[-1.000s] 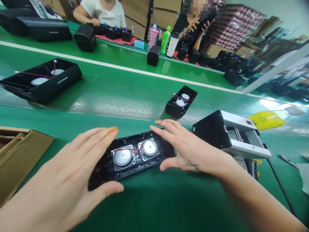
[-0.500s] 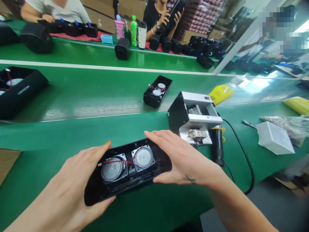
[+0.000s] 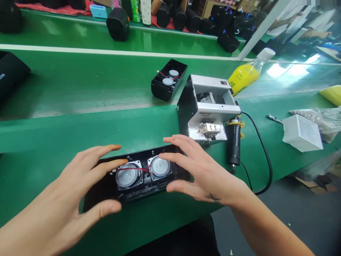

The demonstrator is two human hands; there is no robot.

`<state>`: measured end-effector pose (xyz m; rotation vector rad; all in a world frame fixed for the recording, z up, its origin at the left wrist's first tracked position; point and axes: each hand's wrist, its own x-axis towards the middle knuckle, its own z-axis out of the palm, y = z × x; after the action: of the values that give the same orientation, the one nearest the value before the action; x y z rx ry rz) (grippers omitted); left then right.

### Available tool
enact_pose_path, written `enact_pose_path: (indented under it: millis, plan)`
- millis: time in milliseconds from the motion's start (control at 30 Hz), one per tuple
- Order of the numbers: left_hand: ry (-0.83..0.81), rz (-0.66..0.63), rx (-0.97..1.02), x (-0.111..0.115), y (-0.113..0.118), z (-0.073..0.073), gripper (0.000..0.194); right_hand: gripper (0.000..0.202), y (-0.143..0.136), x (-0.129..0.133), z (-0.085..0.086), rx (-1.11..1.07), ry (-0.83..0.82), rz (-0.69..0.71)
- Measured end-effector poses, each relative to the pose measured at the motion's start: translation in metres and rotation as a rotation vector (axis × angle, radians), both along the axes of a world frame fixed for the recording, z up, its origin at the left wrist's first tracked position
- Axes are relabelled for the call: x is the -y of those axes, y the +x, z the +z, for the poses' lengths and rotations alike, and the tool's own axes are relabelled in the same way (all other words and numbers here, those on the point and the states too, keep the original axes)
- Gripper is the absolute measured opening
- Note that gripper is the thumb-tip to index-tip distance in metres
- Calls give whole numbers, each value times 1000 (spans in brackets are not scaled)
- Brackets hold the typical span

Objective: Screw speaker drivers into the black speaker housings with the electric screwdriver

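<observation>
A black speaker housing (image 3: 149,190) lies on the green bench, its inside facing up. Two round silver speaker drivers (image 3: 129,176) sit in it, with thin red wires (image 3: 141,169) running across them. Over the housing's left end is my left hand (image 3: 87,181), fingers spread and thumb apart. At the other end my right hand (image 3: 194,170) hovers with its fingers parted, and its fingertips come near the right driver. Neither hand grips the housing; whether a fingertip touches it I cannot tell.
A screw feeder (image 3: 210,110) stands beyond my right hand, with a black electric screwdriver (image 3: 233,144) beside it. Farther back lie a second speaker housing (image 3: 169,83) and a yellow drink bottle (image 3: 246,73). A white box (image 3: 303,133) stands at right.
Both hands have let go of the speaker housing, which now rests on the bench. Their fingers have spread apart. The view has tilted downward.
</observation>
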<state>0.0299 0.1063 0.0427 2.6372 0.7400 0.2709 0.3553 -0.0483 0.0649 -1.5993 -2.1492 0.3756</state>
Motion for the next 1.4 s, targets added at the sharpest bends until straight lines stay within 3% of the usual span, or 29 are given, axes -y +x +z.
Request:
enact_pose_path:
  millis: [67,200,333,633,1000,1400]
  plan:
    - [72,-3,-10,-7,0,2,49,43,-4,-7,6,77,-13,16]
    - [188,-68,-53,-15,8,-5,50,33,-13,-21,14,285,-98,57]
    - [200,-107,-71,-15,17,-13,60,44,-16,-31,15,340,-147,61]
    - [70,-111,56,-12,18,-19,48,58,-4,-33,7,301,-182,115]
    - [53,-102,88,-11,21,-19,47,55,8,-41,-9,140,-106,202]
    - [46,-73,95,-10,22,-19,42,51,7,-38,-10,68,-126,198]
